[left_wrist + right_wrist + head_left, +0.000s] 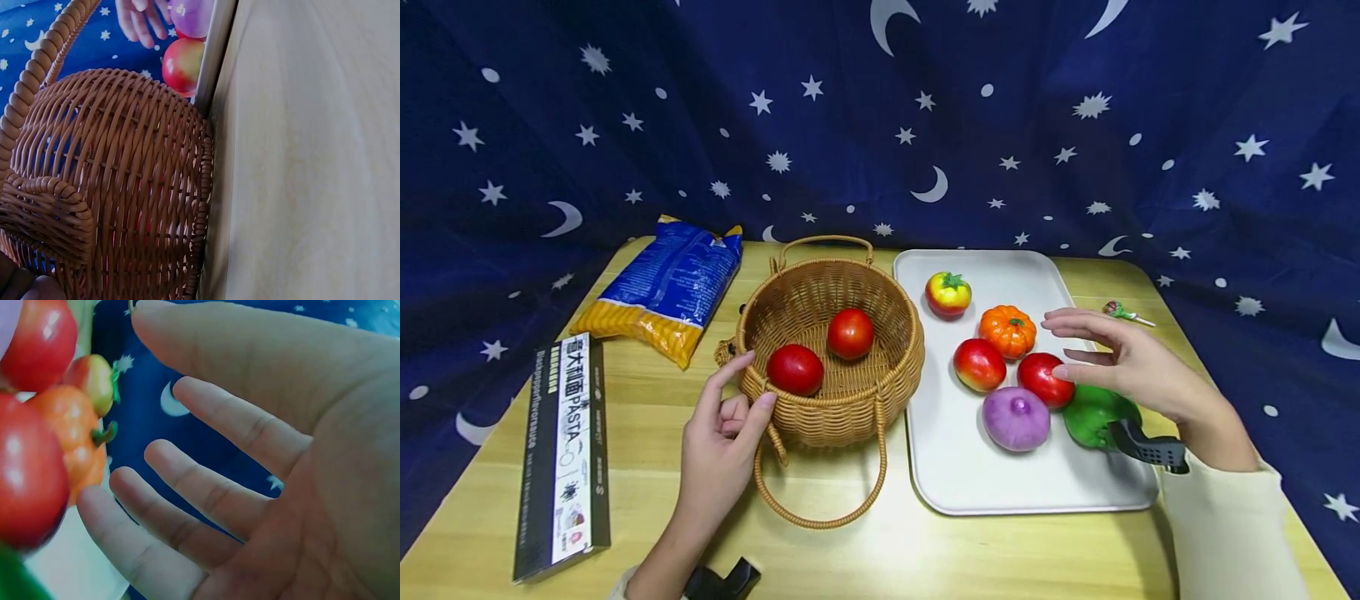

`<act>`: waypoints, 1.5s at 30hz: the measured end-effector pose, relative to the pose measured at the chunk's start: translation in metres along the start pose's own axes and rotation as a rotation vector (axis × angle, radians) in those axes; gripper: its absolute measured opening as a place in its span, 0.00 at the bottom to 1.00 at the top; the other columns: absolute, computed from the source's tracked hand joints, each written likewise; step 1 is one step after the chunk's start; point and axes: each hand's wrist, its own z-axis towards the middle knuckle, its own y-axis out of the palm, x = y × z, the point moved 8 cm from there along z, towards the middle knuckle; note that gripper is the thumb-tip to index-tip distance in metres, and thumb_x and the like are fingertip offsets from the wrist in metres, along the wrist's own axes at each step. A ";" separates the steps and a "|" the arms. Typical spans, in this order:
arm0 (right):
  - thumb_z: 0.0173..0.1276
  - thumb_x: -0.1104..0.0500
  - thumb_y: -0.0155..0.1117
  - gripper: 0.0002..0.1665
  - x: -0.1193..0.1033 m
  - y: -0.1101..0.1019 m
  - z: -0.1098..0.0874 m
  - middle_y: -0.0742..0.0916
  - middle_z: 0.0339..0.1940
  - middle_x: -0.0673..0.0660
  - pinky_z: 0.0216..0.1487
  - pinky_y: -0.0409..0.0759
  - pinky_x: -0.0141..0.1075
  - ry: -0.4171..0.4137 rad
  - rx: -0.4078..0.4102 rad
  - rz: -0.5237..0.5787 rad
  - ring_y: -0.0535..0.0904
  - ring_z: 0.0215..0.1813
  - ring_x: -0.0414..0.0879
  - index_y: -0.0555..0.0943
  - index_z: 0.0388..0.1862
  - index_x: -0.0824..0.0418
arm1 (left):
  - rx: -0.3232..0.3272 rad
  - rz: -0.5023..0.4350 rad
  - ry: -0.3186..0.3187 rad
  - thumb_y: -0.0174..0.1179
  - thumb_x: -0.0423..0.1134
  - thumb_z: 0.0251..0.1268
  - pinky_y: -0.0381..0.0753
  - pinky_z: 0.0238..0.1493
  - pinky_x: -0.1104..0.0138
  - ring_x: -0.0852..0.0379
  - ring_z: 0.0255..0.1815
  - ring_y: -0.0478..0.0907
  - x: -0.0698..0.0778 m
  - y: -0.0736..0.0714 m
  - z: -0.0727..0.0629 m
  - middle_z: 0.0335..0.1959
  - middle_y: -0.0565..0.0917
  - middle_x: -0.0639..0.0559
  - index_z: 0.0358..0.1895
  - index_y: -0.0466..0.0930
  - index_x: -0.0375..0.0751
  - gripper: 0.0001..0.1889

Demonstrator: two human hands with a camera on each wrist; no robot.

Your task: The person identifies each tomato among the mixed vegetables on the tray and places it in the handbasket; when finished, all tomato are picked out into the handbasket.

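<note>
A round wicker basket [827,425] stands mid-table with two red tomato-like pieces in it, one at the front left [795,369] and one farther back [850,333]. My left hand [722,437] holds the basket's near-left rim with thumb and index finger at the edge; its other fingers curl outside the wall. My right hand [1112,354] hovers over the right part of the white tray [970,487], fingers spread, nothing in its palm. Below and beside it are a red fruit [1041,379], a green bell pepper [1097,414] and an orange pumpkin [1007,332].
Also on the tray are a purple onion [1017,419], a red-yellow fruit [979,365] and a yellow-red tomato [948,295]. A blue-and-yellow bag [670,279] and a pasta box [565,450] lie at left. A lollipop [1126,312] lies right of the tray. Basket handle [820,523] hangs forward.
</note>
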 end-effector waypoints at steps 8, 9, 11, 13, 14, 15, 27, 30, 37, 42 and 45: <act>0.65 0.62 0.75 0.32 0.027 0.000 0.004 0.79 0.66 0.59 0.52 0.79 0.27 0.087 -0.051 -0.117 0.78 0.64 0.47 0.78 0.68 0.61 | -0.002 -0.002 -0.012 0.65 0.28 0.69 0.56 0.17 0.68 0.60 0.17 0.54 -0.001 0.000 -0.001 0.17 0.56 0.51 0.72 0.72 0.50 0.30; 0.66 0.60 0.75 0.32 0.030 0.001 0.004 0.79 0.67 0.60 0.54 0.79 0.29 0.099 -0.071 -0.136 0.77 0.65 0.51 0.77 0.68 0.60 | -0.002 -0.003 -0.012 0.65 0.28 0.69 0.56 0.17 0.68 0.60 0.17 0.54 -0.001 0.000 -0.001 0.17 0.56 0.51 0.72 0.72 0.50 0.29; 0.66 0.58 0.75 0.33 0.033 0.005 0.005 0.78 0.67 0.61 0.59 0.79 0.37 0.108 -0.116 -0.167 0.75 0.67 0.59 0.77 0.69 0.60 | -0.002 -0.006 -0.010 0.65 0.28 0.69 0.56 0.17 0.68 0.60 0.17 0.54 0.000 0.000 -0.001 0.16 0.56 0.51 0.72 0.72 0.49 0.30; 0.66 0.55 0.75 0.32 0.036 0.008 0.005 0.79 0.67 0.60 0.62 0.77 0.48 0.120 -0.151 -0.191 0.74 0.67 0.61 0.78 0.68 0.58 | 0.001 -0.010 -0.007 0.65 0.27 0.69 0.56 0.17 0.68 0.59 0.17 0.54 0.000 0.000 -0.001 0.16 0.56 0.51 0.72 0.72 0.48 0.30; 0.66 0.54 0.75 0.32 0.038 0.009 0.006 0.79 0.67 0.59 0.62 0.76 0.53 0.124 -0.161 -0.200 0.75 0.67 0.61 0.78 0.68 0.57 | 0.001 -0.010 -0.006 0.65 0.27 0.69 0.56 0.17 0.68 0.59 0.17 0.54 0.000 -0.001 -0.001 0.16 0.56 0.51 0.72 0.72 0.48 0.30; 0.66 0.54 0.75 0.31 0.039 0.010 0.006 0.80 0.66 0.58 0.62 0.75 0.56 0.126 -0.168 -0.208 0.76 0.66 0.60 0.79 0.67 0.56 | 0.002 -0.010 -0.005 0.65 0.27 0.69 0.56 0.17 0.68 0.59 0.17 0.54 0.000 -0.001 -0.001 0.16 0.56 0.51 0.72 0.72 0.49 0.30; 0.62 0.52 0.79 0.29 0.044 0.013 0.007 0.84 0.61 0.55 0.56 0.81 0.46 0.101 -0.178 -0.239 0.80 0.60 0.54 0.82 0.62 0.53 | -0.002 0.000 0.005 0.65 0.26 0.69 0.56 0.17 0.68 0.60 0.17 0.54 0.004 -0.001 0.000 0.16 0.56 0.51 0.72 0.71 0.47 0.30; 0.62 0.51 0.79 0.30 0.045 0.013 0.006 0.85 0.60 0.55 0.56 0.81 0.49 0.102 -0.181 -0.262 0.81 0.59 0.54 0.82 0.63 0.52 | -0.003 0.004 -0.001 0.65 0.27 0.69 0.56 0.18 0.68 0.60 0.17 0.54 0.003 0.000 -0.001 0.16 0.56 0.51 0.72 0.71 0.46 0.30; 0.64 0.51 0.78 0.29 0.047 0.012 0.003 0.85 0.59 0.58 0.57 0.81 0.50 0.127 -0.173 -0.268 0.82 0.59 0.58 0.82 0.63 0.54 | -0.006 -0.001 -0.004 0.65 0.26 0.69 0.57 0.17 0.68 0.60 0.17 0.54 0.002 0.001 -0.001 0.16 0.57 0.51 0.72 0.72 0.48 0.30; 0.64 0.50 0.77 0.29 0.047 0.011 0.003 0.86 0.59 0.58 0.56 0.81 0.48 0.128 -0.168 -0.285 0.82 0.58 0.56 0.83 0.63 0.53 | -0.006 0.000 0.001 0.65 0.26 0.68 0.57 0.18 0.68 0.60 0.17 0.54 0.002 0.001 -0.001 0.16 0.57 0.51 0.72 0.72 0.47 0.30; 0.64 0.50 0.78 0.29 0.046 0.011 0.003 0.86 0.59 0.57 0.56 0.81 0.48 0.130 -0.164 -0.283 0.82 0.58 0.56 0.83 0.63 0.52 | -0.005 0.002 -0.003 0.65 0.27 0.69 0.57 0.18 0.68 0.60 0.17 0.54 0.002 0.001 -0.001 0.16 0.56 0.51 0.72 0.71 0.45 0.30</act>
